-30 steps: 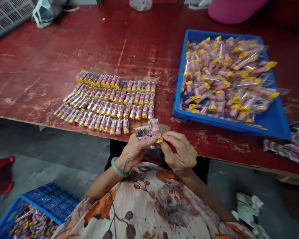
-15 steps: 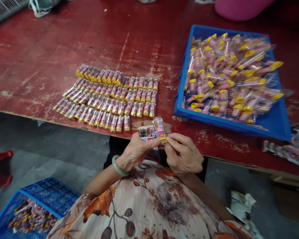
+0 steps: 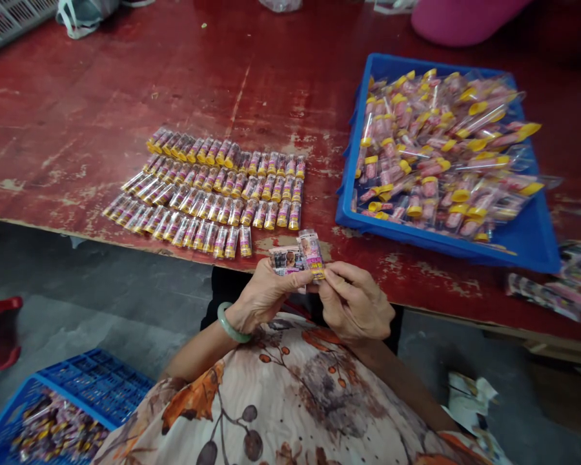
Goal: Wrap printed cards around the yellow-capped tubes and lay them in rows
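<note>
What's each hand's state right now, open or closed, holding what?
Left hand: closed, grip pinching a printed paper strip.
Right hand: closed, grip on the yellow end of a clear plastic tube.

Soft even indoor light, faint shadows; slight glare on plastic tubes (image 3: 430,152); wide-angle curving toward frame edges.

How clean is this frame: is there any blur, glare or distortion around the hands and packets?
In the head view, the light is soft and even, without hard shadows. Small glare spots sit on the clear sleeves in the blue tray. The left hand, right hand and printed packet look fairly sharp, without heavy blur. Wide-lens distortion appears to skew the tray and the red table.
</note>
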Available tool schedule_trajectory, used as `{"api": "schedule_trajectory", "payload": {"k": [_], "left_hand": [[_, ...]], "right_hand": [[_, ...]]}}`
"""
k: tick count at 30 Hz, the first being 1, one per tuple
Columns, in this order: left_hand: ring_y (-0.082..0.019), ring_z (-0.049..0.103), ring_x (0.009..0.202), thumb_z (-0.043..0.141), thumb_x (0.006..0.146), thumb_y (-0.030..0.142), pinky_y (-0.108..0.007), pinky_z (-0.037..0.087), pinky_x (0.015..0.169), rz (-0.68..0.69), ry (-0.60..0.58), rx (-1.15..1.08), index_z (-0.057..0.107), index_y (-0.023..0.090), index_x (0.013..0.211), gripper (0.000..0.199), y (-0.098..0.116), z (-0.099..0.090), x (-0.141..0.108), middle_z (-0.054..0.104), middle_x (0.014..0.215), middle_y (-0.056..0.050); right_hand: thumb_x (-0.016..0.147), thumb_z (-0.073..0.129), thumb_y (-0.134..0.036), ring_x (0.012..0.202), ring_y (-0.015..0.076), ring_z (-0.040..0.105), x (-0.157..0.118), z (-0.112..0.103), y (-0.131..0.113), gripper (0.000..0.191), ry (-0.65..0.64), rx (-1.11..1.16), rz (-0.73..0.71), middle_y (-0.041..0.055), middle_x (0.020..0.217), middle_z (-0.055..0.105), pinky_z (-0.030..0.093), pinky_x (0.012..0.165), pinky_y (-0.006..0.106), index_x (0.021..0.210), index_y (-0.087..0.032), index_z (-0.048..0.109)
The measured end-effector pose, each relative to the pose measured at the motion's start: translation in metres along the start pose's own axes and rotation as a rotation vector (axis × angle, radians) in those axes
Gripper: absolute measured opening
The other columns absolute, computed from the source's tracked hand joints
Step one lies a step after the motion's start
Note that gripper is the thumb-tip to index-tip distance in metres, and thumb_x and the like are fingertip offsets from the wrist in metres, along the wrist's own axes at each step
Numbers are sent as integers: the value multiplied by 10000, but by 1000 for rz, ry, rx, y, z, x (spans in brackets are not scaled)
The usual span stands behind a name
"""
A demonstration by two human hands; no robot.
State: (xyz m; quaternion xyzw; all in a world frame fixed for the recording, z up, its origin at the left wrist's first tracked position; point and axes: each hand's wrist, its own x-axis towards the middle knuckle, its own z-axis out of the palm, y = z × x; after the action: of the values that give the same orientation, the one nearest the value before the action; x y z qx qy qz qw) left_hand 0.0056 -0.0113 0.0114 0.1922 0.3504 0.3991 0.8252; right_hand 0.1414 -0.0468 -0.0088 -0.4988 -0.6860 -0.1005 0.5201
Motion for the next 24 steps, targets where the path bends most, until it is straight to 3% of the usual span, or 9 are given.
{"api": "schedule_trajectory", "payload": {"k": [5, 8, 10, 13, 16, 20, 24], "left_hand": [[-130, 639, 695, 876, 577, 246, -267, 499, 715, 15, -14, -1, 713, 132, 845, 333, -2, -2, 2, 710, 796, -30], [-124, 637, 687, 873, 579, 230, -258, 505, 704, 25, 3, 3, 713, 127, 839, 323, -2, -5, 4, 710, 791, -31], [-133, 641, 692, 875, 573, 232, -258, 508, 688, 59, 23, 32, 714, 123, 842, 332, 1, -7, 5, 712, 799, -38], [-142, 640, 680, 877, 566, 250, -268, 514, 682, 125, 30, 108, 721, 119, 841, 342, 8, -12, 7, 711, 781, -41], [-131, 633, 660, 890, 535, 249, -265, 519, 691, 152, -6, 166, 731, 123, 854, 377, 14, -15, 9, 709, 759, -29], [-115, 625, 598, 871, 581, 312, -241, 521, 626, 176, 12, 174, 721, 118, 843, 359, 24, -22, 14, 701, 732, -23], [-128, 654, 604, 805, 682, 393, -232, 530, 584, 291, 158, 44, 690, 110, 868, 357, 44, -37, 21, 701, 733, -41]], "right_hand": [[751, 677, -36, 776, 177, 704, -4, 2, 4, 374, 2, -87, -134, 66, 943, 718, 566, 674, 269, 1085, -203, 646], [735, 684, -26, 783, 178, 698, -1, 0, 7, 335, -34, -56, -122, 73, 922, 711, 555, 663, 263, 1027, -185, 651], [756, 672, -69, 757, 170, 685, 6, -3, 10, 273, -159, 136, 13, 66, 938, 702, 549, 626, 267, 995, -200, 652], [811, 642, -188, 675, 147, 658, 21, 1, 17, 207, -330, 483, 426, 57, 944, 702, 530, 541, 257, 1017, -209, 644], [745, 735, -298, 675, 149, 661, 37, 18, 20, 298, -318, 631, 757, 44, 852, 709, 526, 527, 241, 1008, -189, 643], [557, 836, -279, 603, 125, 620, 62, 49, 17, 390, -290, 820, 955, 12, 732, 675, 507, 517, 229, 891, -163, 670], [511, 802, -243, 565, 116, 589, 101, 94, 20, 340, -265, 967, 1118, 9, 724, 668, 463, 475, 222, 812, -161, 667]]}}
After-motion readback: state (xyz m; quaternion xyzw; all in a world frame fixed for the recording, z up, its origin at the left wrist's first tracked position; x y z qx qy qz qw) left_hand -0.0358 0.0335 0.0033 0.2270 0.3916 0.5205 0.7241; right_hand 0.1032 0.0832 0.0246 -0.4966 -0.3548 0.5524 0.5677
